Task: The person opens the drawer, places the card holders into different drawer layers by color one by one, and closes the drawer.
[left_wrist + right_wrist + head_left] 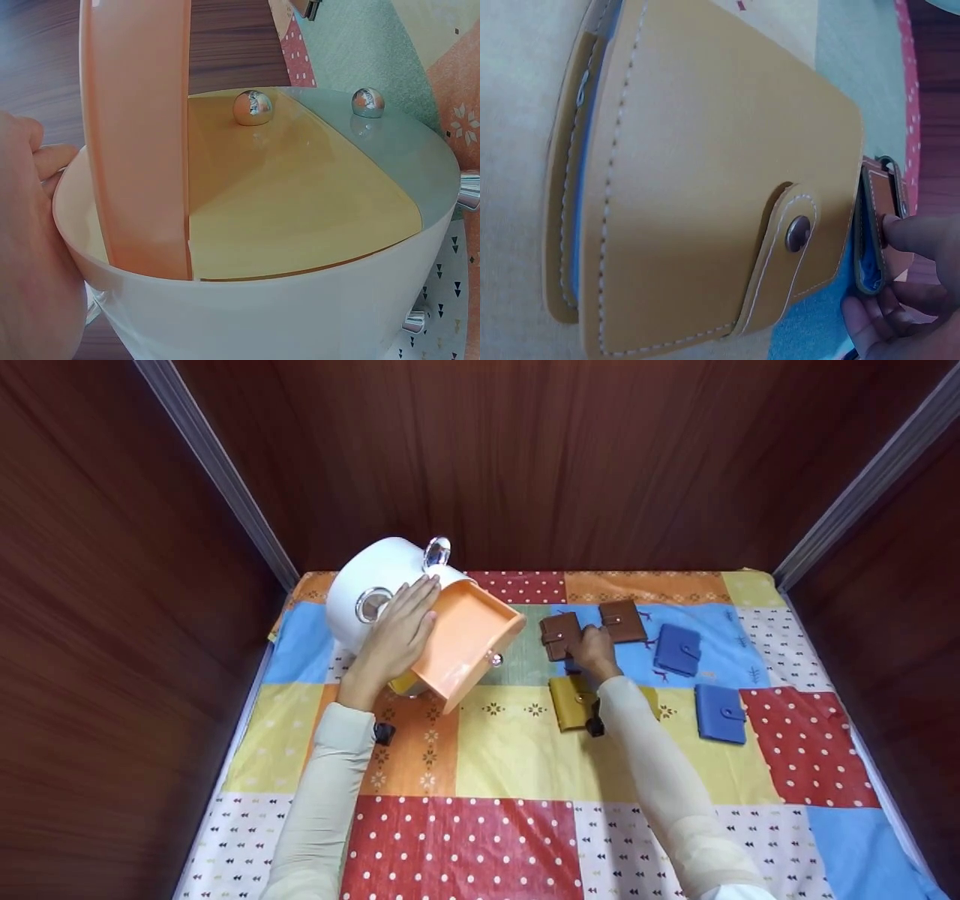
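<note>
A white rounded drawer box (379, 562) lies at the left, its orange drawer (466, 634) pulled out. My left hand (397, 634) rests on the white body beside that drawer, fingers extended. In the left wrist view, a yellow drawer front (307, 195) and a grey-green one (409, 154) sit flush in the box. With thumb and fingers, my right hand (596, 652) pinches the edge of a brown snap wallet (559, 631). A second brown wallet (624, 621) lies just behind it. The right wrist view has a mustard wallet (712, 172) large in front.
Two blue wallets (677, 649) lie right of my right hand. Nearer me is the mustard wallet (570, 701); another mustard one (651, 701) is mostly hidden under my forearm. A patchwork cloth (517, 742) covers the table, with brown wood panels (525, 465) around it.
</note>
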### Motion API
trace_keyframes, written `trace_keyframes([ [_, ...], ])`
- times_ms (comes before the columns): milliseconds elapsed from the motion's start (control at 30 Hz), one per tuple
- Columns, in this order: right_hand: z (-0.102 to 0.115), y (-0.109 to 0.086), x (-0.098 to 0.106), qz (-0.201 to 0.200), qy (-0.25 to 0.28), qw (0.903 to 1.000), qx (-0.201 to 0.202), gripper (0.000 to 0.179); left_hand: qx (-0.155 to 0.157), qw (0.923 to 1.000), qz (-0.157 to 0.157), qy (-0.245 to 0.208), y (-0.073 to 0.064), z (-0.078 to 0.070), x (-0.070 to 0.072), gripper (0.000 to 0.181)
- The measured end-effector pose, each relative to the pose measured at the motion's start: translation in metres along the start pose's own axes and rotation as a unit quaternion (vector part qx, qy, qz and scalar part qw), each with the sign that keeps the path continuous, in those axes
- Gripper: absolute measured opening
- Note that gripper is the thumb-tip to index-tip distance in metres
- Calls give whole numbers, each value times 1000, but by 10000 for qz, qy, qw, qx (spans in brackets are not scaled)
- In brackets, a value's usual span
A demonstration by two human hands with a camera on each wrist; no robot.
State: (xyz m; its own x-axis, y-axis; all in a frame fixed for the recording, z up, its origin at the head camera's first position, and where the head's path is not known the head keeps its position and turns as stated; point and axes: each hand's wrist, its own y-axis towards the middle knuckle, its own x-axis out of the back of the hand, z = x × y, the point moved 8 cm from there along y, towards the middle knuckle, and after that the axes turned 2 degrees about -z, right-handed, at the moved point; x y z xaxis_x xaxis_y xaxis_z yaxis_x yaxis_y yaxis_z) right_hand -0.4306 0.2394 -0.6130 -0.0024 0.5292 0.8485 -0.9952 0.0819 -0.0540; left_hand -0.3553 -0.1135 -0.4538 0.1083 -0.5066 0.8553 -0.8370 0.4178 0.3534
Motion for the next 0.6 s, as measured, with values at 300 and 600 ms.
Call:
trace_keyframes([
  [300, -1, 0, -1, 249, 653, 9971, -317, 52, 20, 10000, 69, 3, -1, 0, 0, 53],
  [600, -6, 0, -2, 315, 1376, 9878, -651, 53, -46, 10000, 20, 28, -1, 0, 1, 54],
])
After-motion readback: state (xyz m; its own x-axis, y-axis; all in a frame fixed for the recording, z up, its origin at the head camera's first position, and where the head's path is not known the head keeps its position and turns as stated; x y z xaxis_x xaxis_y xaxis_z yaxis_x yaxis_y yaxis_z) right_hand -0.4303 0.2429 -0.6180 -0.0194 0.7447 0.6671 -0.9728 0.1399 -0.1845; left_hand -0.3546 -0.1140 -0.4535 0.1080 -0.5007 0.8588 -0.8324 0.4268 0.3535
